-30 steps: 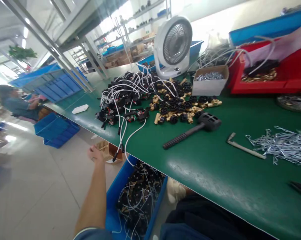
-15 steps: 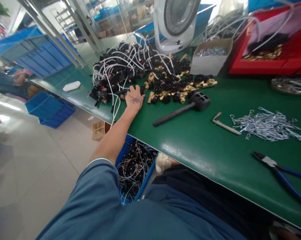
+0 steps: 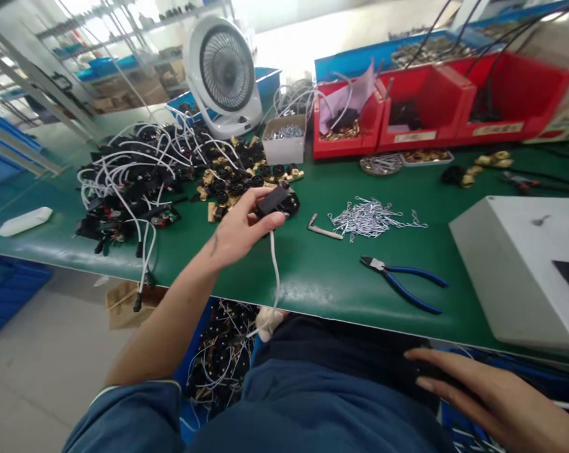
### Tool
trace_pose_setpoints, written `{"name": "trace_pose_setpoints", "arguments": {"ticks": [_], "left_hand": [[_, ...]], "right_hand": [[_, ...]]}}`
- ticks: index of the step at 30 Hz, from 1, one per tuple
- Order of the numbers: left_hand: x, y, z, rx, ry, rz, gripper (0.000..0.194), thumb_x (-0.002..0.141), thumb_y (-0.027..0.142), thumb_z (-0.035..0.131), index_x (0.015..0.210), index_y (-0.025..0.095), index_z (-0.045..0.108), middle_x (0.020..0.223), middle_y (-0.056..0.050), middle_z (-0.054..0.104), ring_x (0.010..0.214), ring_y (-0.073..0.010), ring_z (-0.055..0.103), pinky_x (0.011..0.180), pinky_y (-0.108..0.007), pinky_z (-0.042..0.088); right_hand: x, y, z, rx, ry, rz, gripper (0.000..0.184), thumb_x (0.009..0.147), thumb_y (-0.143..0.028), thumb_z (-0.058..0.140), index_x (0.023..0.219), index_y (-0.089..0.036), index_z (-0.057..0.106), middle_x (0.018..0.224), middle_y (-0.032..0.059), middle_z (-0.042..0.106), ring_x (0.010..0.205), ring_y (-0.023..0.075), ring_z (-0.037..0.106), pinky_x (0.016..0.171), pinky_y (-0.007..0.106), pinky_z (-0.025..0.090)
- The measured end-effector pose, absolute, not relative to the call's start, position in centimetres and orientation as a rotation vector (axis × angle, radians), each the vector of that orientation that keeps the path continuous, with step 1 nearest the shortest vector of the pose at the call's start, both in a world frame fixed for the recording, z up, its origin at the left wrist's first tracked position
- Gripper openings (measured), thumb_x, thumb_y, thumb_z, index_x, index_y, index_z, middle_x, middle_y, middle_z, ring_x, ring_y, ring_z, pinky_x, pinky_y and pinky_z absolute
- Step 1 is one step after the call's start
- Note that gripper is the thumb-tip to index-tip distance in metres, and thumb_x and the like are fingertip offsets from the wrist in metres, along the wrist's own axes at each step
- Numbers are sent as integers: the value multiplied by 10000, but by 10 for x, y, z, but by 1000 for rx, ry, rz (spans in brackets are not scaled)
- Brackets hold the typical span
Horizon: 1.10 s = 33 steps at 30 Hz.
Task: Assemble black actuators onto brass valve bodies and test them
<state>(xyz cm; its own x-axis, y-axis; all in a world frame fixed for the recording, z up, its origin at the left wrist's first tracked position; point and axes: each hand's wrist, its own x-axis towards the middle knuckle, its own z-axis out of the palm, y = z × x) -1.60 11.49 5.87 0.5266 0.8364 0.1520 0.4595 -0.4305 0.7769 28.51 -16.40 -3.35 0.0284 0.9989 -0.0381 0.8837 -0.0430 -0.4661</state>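
Observation:
My left hand (image 3: 240, 226) is closed around a small black housing (image 3: 272, 200) above the bench. A white cable (image 3: 275, 267) hangs from the housing past the bench edge. Behind it shows part of the dark mallet head (image 3: 292, 202); its handle is hidden by my hand. Nearest to the left are black and brass fittings (image 3: 228, 189) and a heap of black parts with white cables (image 3: 133, 170). My right hand (image 3: 496, 390) is low by my lap, thumb and fingers curled about something dark that I cannot make out.
On the green bench (image 3: 313, 296) lie blue-handled cutters (image 3: 402, 277), a bent rod (image 3: 325, 228) and metal pins (image 3: 369, 217). Behind stand a fan (image 3: 225, 69), a small carton (image 3: 284, 148) and red bins (image 3: 350, 148). A grey box (image 3: 525, 251) stands right; a blue crate (image 3: 194, 352) is below.
My left hand has lifted a black housing with its white cable from the heap and moved right. My right hand has come into clearer view. The view has turned right.

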Motion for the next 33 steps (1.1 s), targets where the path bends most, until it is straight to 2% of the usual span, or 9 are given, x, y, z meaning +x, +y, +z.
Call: {"name": "trace_pose_setpoints", "arguments": {"ticks": [4, 8, 11, 13, 15, 17, 22, 27, 33], "left_hand": [[17, 136, 10, 2369, 966, 529, 474, 894, 354, 639, 1318, 189, 505, 1317, -91, 636, 1152, -245, 644, 1015, -370, 519], [7, 126, 14, 2489, 1032, 598, 500, 856, 351, 701, 1282, 147, 535, 1436, -154, 523, 1378, -323, 446, 1189, -473, 327], [-6, 85, 39, 2611, 920, 528, 253, 960, 368, 542, 1110, 169, 589, 1128, -93, 661, 1052, -228, 638, 953, -358, 517], [-8, 47, 42, 2560, 685, 17, 197, 1001, 302, 441, 1025, 207, 612, 945, -35, 684, 868, -172, 654, 821, -284, 536], [-3, 10, 25, 2492, 545, -521, 211, 971, 198, 451, 1073, 243, 630, 1023, -36, 700, 923, -168, 658, 856, -269, 531], [6, -17, -7, 2495, 688, -689, 122, 888, 153, 582, 922, 198, 690, 981, -96, 719, 940, -232, 675, 896, -339, 543], [14, -26, -72, 2489, 1082, -803, 268, 958, 318, 607, 1193, 191, 622, 1273, -101, 619, 1119, -227, 622, 964, -444, 543], [-11, -4, -78, 2402, 1199, -880, 349, 944, 347, 630, 1229, 150, 589, 1214, -101, 631, 1043, -228, 650, 871, -433, 582], [-29, 4, -57, 2407, 1053, -692, 260, 982, 359, 556, 1052, 131, 660, 969, -57, 691, 841, -165, 683, 769, -342, 599]], "right_hand": [[281, -152, -11, -1901, -2004, 697, 425, 978, -450, 424, 1115, -219, 754, 1076, 31, 749, 940, 201, 742, 855, 241, 601], [280, -153, -14, -1882, -1988, 711, 401, 985, -430, 443, 1181, -203, 709, 1136, 53, 732, 983, 203, 732, 878, 273, 601], [279, -152, -16, -1814, -1967, 660, 417, 990, -476, 441, 1178, -206, 696, 1085, 58, 740, 923, 195, 738, 840, 274, 616], [277, -147, -14, -1783, -1974, 618, 424, 996, -476, 415, 1129, -204, 712, 1029, 62, 745, 875, 190, 738, 791, 263, 623], [275, -142, -9, -1764, -1992, 585, 431, 1002, -458, 390, 1094, -196, 720, 1004, 70, 746, 858, 191, 737, 771, 264, 623], [273, -140, -5, -1773, -1993, 561, 421, 1003, -438, 385, 1107, -187, 706, 1013, 71, 748, 870, 197, 739, 782, 276, 621], [273, -145, 6, -1912, -1889, 649, 253, 993, -360, 438, 1035, -181, 612, 927, 49, 745, 761, 172, 733, 669, 249, 594], [270, -143, 23, -1883, -1877, 554, 120, 978, -239, 533, 1045, -182, 615, 951, 26, 734, 823, 152, 716, 728, 238, 561], [265, -144, 43, -1884, -1894, 334, 133, 972, -209, 571, 1059, -153, 656, 961, 38, 722, 856, 163, 698, 756, 250, 540]]}}
